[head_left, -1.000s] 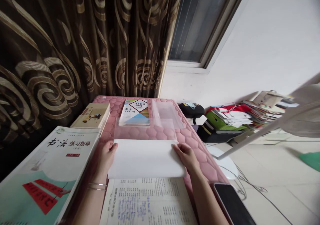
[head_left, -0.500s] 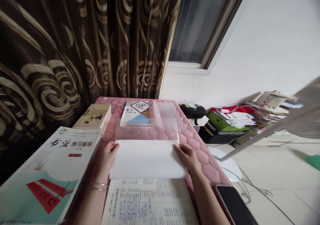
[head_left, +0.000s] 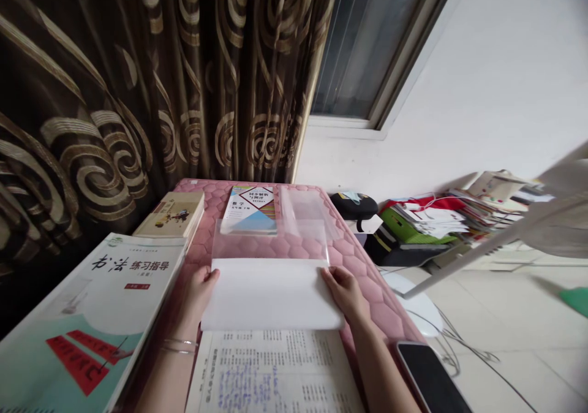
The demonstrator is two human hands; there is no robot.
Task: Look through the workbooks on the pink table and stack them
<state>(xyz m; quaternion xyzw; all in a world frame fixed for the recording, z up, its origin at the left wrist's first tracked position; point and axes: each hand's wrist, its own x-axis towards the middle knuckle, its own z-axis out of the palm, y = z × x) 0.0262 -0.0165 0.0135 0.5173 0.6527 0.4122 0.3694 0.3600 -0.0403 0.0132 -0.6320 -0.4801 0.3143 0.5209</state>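
Note:
Between my two hands is a blank white sheet [head_left: 271, 293], with a clear plastic book cover [head_left: 294, 247] reaching past its far edge. My left hand [head_left: 199, 290] pinches the left edge, thumb on top. On the right edge, my right hand [head_left: 346, 290] grips the same way; its other fingers are partly hidden. Just below lies a printed page [head_left: 280, 370] with blue handwriting, its far part covered by the white sheet. Whether the sheet and page are joined I cannot tell. Beyond the plastic lies a maths workbook [head_left: 250, 208].
A pink quilted tabletop cover [head_left: 367, 278] lies under everything. Another clear plastic sheet [head_left: 305, 208] rests at the back. Left stand a calligraphy book [head_left: 101, 315] and a tan book [head_left: 172, 212]. A phone [head_left: 434, 376] lies by my right forearm, near a white lamp [head_left: 482, 247].
Both hands keep their hold on the plastic cover and white sheet. Apart from a very slight shift of the view, nothing has moved.

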